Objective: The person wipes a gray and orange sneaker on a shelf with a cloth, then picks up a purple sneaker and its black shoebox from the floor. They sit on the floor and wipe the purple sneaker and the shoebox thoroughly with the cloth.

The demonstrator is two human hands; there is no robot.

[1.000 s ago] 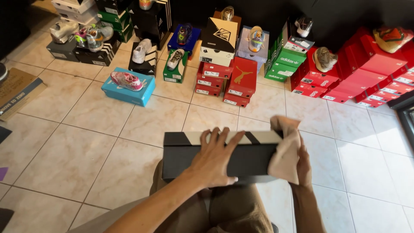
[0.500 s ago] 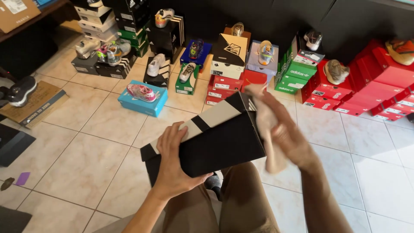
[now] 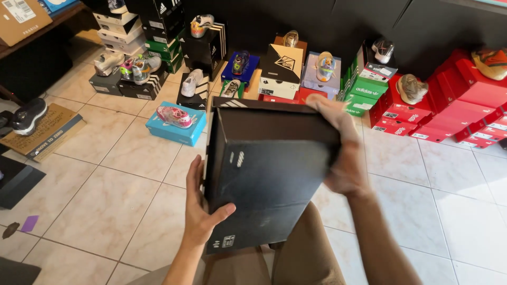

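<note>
The black shoebox (image 3: 266, 174) is held tilted above the lap, its long axis running away from the body, the near end gripped by the left hand (image 3: 203, 211), fingers closed around its edge. The far right side is clasped by the right hand (image 3: 346, 153), blurred. Beyond, stacked shoeboxes (image 3: 438, 113) topped with sneakers are ranged along the tiled floor (image 3: 105, 200).

1. The floor (image 3: 105, 211) is pale square tile with dark grout lines.
2. A blue shoebox (image 3: 177, 129) stands on it, with a pink sneaker (image 3: 173, 116) on top.
3. Red shoeboxes (image 3: 443, 111) are stacked along the far right.
4. Black shoeboxes (image 3: 137, 87) sit at far left.
5. A flat cardboard piece (image 3: 45, 132) lies at left, carrying a dark shoe (image 3: 29, 115).
</note>
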